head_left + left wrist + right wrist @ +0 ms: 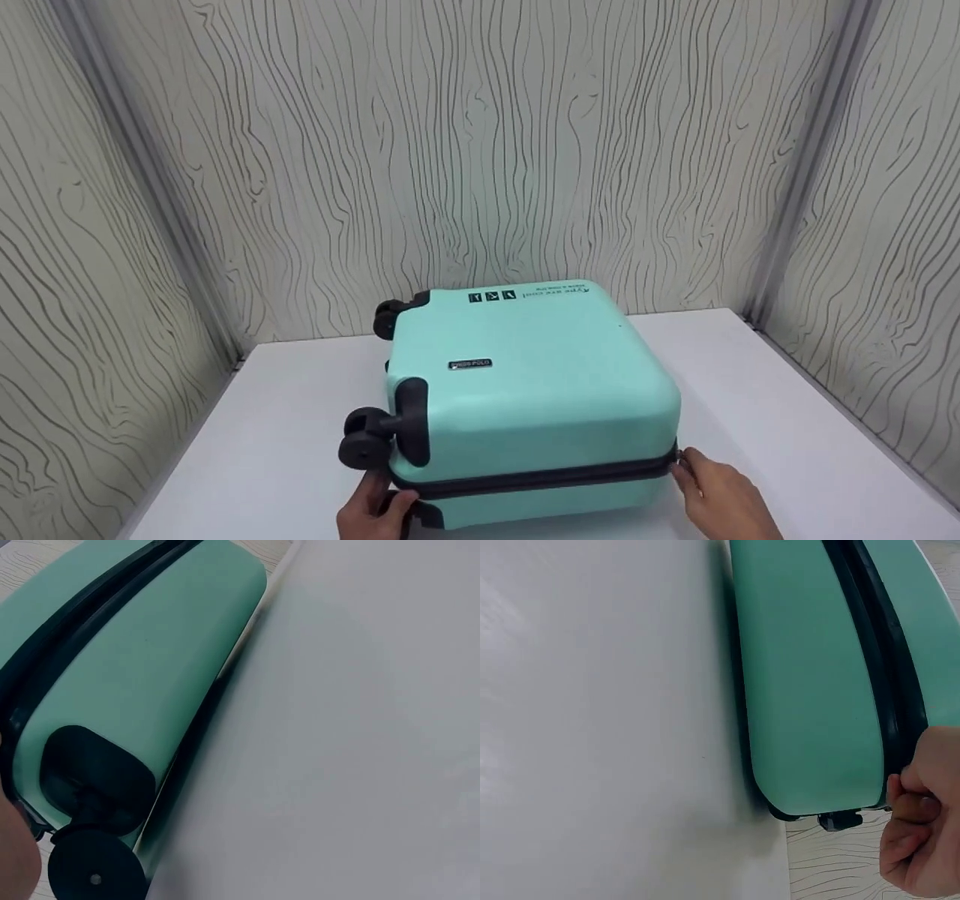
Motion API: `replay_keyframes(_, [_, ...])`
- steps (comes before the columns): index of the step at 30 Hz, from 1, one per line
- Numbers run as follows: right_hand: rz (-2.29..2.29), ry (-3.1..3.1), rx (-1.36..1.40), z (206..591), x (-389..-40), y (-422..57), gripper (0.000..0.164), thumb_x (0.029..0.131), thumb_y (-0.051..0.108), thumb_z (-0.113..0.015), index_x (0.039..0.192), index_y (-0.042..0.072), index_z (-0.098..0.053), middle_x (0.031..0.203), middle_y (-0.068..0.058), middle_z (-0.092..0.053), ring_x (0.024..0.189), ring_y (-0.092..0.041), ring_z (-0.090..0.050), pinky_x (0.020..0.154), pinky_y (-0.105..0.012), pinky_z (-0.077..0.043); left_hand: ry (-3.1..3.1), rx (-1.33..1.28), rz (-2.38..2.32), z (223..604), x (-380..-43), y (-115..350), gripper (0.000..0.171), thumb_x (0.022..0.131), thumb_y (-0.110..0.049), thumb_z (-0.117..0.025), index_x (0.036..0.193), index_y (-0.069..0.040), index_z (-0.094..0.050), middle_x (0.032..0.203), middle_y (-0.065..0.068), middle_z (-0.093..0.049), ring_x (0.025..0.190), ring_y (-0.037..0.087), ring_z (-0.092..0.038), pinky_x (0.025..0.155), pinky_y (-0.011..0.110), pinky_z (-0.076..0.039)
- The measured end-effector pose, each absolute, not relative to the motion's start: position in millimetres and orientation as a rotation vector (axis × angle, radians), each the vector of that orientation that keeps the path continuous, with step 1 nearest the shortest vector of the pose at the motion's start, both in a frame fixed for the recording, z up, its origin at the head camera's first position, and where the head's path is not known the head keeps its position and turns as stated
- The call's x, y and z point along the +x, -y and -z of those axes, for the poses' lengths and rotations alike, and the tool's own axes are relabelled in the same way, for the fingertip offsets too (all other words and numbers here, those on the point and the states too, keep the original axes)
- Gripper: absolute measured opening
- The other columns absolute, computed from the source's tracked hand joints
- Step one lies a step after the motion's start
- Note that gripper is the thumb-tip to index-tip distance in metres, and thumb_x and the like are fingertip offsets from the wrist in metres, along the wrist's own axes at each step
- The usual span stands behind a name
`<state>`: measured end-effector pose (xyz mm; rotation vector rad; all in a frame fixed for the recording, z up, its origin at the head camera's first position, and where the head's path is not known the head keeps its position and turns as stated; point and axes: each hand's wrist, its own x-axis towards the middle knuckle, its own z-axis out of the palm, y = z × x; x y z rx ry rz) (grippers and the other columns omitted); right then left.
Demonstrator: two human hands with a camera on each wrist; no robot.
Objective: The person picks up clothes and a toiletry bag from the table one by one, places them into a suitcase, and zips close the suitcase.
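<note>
A mint-green hard-shell suitcase (532, 375) lies flat on the white table, with black caster wheels (365, 439) on its left side. A dark zipper band (540, 480) runs around its side. My left hand (375, 510) grips the near left corner below a wheel, thumb on the front and the other fingers partly hidden behind. At the near right corner, my right hand (724, 491) pinches the zipper pull, which its fingers mostly cover. Seen from the right wrist, those fingers (911, 840) are curled tightly beside the zipper band.
The white table (262, 450) extends on both sides of the suitcase. Wood-grain patterned panels (480, 150) enclose it at the back, left and right. Small black feet (840, 820) project from the suitcase's right side. A black logo plate (470, 364) sits on its top.
</note>
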<state>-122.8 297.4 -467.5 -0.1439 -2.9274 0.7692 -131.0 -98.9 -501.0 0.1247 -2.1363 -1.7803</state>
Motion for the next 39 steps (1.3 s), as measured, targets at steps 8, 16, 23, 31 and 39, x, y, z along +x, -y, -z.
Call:
replay_keyframes(8, [-0.584,2.838,-0.295,467.4,-122.8,-286.6,0.068,0.067,0.077,-0.057,0.066,0.009,-0.051,0.052,0.002,-0.040,0.047,-0.014,-0.038,0.042,-0.027,-0.026,2.176,0.140,1.741,499.3,-130.2,99.8,0.060,0.076,-0.026,-0.075,0.128,-0.003,-0.055,0.112,0.018,-0.066,0.069,0.006,-0.065,0.062,0.022,-0.053])
replay_keyframes(16, [-0.445,2.600,-0.241,477.7,-119.5,-279.3,0.064,0.070,0.064,-0.067,0.047,0.015,-0.033,0.044,0.008,-0.023,0.042,-0.010,-0.023,0.040,-0.025,-0.016,2.142,0.080,1.681,501.1,-127.6,98.1,0.052,0.074,-0.020,-0.077,0.119,0.000,-0.061,0.096,0.017,-0.071,0.072,0.003,-0.066,0.062,0.022,-0.053])
replay_keyframes(23, [-0.284,2.457,-0.113,486.1,-114.8,-268.2,0.059,0.078,0.045,-0.070,0.045,0.018,-0.028,0.042,0.011,-0.018,0.039,-0.007,-0.017,0.037,-0.024,-0.013,2.161,0.117,1.725,496.9,-123.0,97.1,0.055,0.077,-0.025,-0.075,0.122,0.001,-0.059,0.099,0.018,-0.070,0.070,0.008,-0.066,0.060,0.025,-0.054])
replay_keyframes(31, [-0.159,2.409,-0.099,487.0,-109.9,-265.7,0.061,0.081,0.049,-0.063,0.044,0.019,-0.026,0.043,0.011,-0.014,0.039,-0.008,-0.015,0.037,-0.023,-0.011,2.217,0.132,1.641,497.2,-121.7,92.2,0.060,0.076,-0.027,-0.076,0.125,0.002,-0.057,0.098,0.018,-0.070,0.070,0.007,-0.066,0.059,0.020,-0.052])
replay_keyframes(39, [-0.383,2.654,-0.100,482.8,-106.7,-264.8,0.043,0.090,0.022,-0.058,0.053,0.016,-0.037,0.043,0.009,-0.028,0.039,-0.009,-0.026,0.039,-0.025,-0.019,2.137,0.196,1.670,499.7,-125.4,92.8,0.055,0.070,-0.023,-0.080,0.118,-0.001,-0.063,0.095,0.016,-0.071,0.075,0.007,-0.068,0.064,0.020,-0.053])
